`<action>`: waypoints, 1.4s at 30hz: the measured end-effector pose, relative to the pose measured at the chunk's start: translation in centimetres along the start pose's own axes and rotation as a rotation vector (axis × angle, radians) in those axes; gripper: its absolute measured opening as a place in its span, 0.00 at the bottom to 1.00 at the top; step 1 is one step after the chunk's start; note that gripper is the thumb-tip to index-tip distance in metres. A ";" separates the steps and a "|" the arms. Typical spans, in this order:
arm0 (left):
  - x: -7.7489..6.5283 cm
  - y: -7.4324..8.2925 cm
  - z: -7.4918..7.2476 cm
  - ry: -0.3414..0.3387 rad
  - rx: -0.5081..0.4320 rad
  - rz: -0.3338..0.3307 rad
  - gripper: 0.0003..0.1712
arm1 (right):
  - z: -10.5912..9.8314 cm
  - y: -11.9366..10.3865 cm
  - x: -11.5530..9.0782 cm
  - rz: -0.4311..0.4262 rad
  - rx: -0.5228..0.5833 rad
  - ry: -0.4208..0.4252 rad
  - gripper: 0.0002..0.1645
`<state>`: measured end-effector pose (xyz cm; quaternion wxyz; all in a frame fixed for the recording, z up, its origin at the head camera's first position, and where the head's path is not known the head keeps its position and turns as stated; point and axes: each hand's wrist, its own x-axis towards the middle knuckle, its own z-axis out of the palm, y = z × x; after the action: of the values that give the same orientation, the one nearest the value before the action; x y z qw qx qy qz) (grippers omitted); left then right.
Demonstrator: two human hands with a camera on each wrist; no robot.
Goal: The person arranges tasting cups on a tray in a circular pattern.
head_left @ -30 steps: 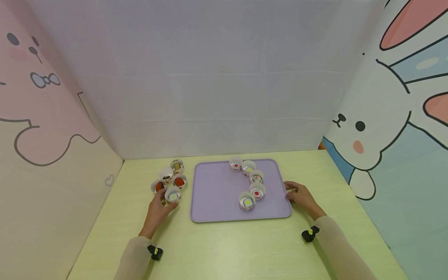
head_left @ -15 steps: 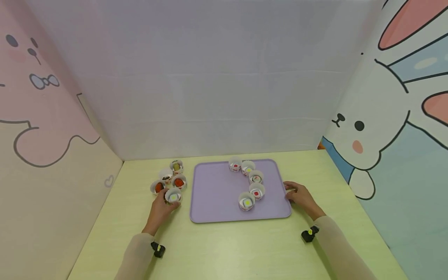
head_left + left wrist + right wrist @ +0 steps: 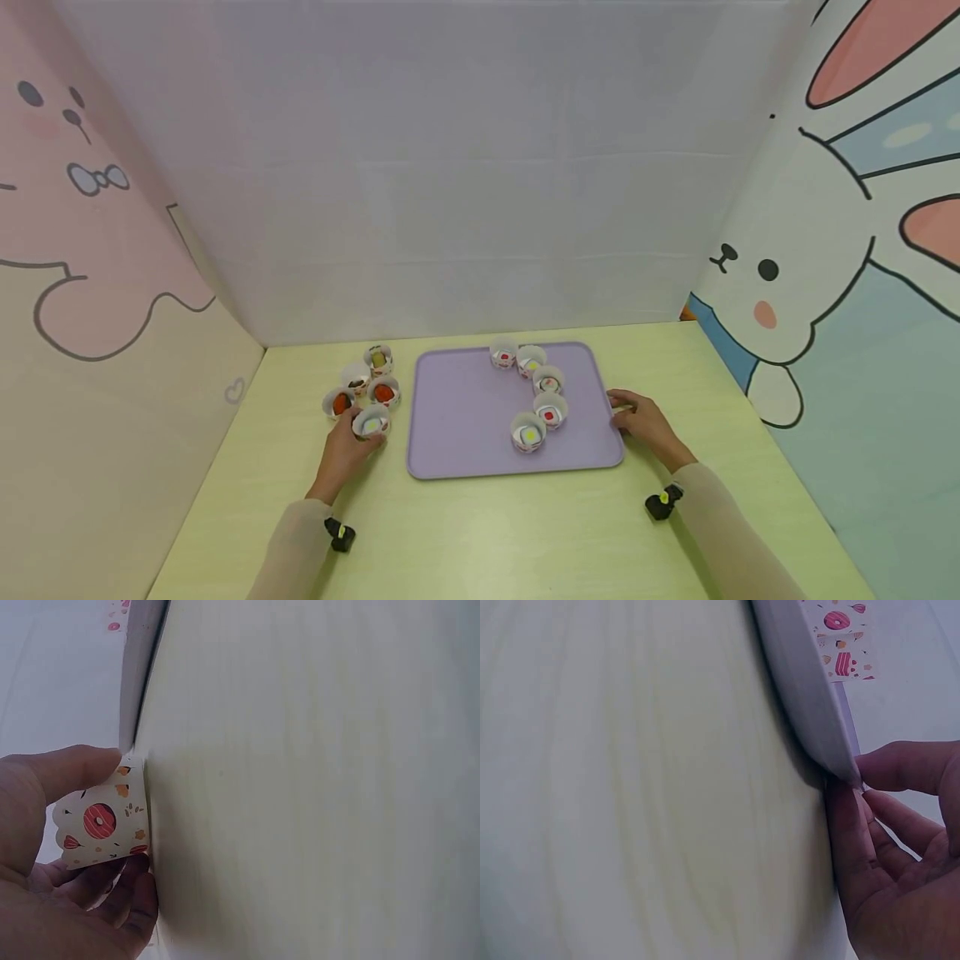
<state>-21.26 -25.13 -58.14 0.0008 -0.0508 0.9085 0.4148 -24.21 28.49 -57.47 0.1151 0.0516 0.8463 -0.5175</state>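
My left hand [image 3: 347,454] holds a white paper baking cup [image 3: 372,422] between thumb and fingers, left of the tray. A pale square piece with a yellow-green middle lies inside it. In the left wrist view, the cup [image 3: 101,817] shows a printed doughnut pattern, its base at the tabletop. With thumb and fingers, my right hand [image 3: 651,429] pinches the right rim of the lilac tray [image 3: 457,417]. In the right wrist view, the thumb is over the tray rim [image 3: 817,727] and a finger is beneath. Several similar cups stand on the tray in a curved row, including the nearest cup [image 3: 528,433].
Close to my left hand several more cups cluster: two with orange-red pieces, such as this cup [image 3: 384,392], and a cup with a greenish piece [image 3: 378,360] farther back. The pale yellow table [image 3: 480,533] ends at a white back wall [image 3: 465,208]; printed walls flank both sides.
The left wrist has shifted slightly right and the hand has settled closer round its cup. My right hand and the tray hold still.
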 end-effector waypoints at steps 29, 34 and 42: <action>-1.9 2.5 -2.2 0.058 0.041 -0.012 0.37 | -0.1 -0.2 -0.2 0.004 0.000 -0.008 0.36; -2.2 3.6 -2.3 0.057 0.015 0.017 0.38 | -0.1 -0.2 -0.2 -0.004 -0.002 -0.010 0.36; -2.5 5.7 -2.2 0.039 -0.049 0.067 0.39 | -0.1 0.0 -0.1 -0.016 0.006 -0.008 0.36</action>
<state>-19.19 -22.84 -52.35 -0.0321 -0.0286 0.8991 0.4356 -24.11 28.56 -57.43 0.1142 0.0430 0.8447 -0.5212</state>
